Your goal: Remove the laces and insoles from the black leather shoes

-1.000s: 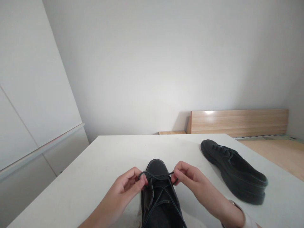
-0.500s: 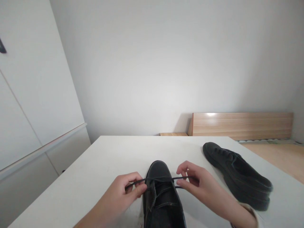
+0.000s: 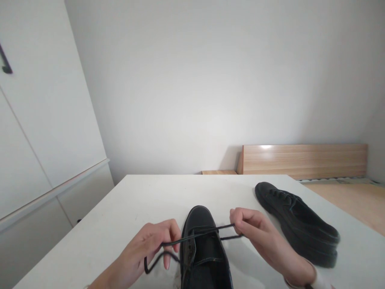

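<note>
A black leather shoe (image 3: 202, 249) stands on the white table (image 3: 144, 204) right in front of me, toe pointing away. Its black lace (image 3: 192, 237) is stretched sideways across the top of the shoe. My left hand (image 3: 147, 251) is closed on the left lace end, which curls into a loop below the fingers. My right hand (image 3: 255, 235) pinches the right lace end, just right of the shoe.
A second black shoe (image 3: 296, 220) lies at the table's right side, toe pointing away. White cabinet doors (image 3: 45, 140) stand at the left. A wooden bed frame (image 3: 303, 160) runs along the back wall beyond the table.
My hands moved apart from the middle of the shoe, drawing the lace out sideways. The left hand dropped lower and a loop of lace now hangs from it.
</note>
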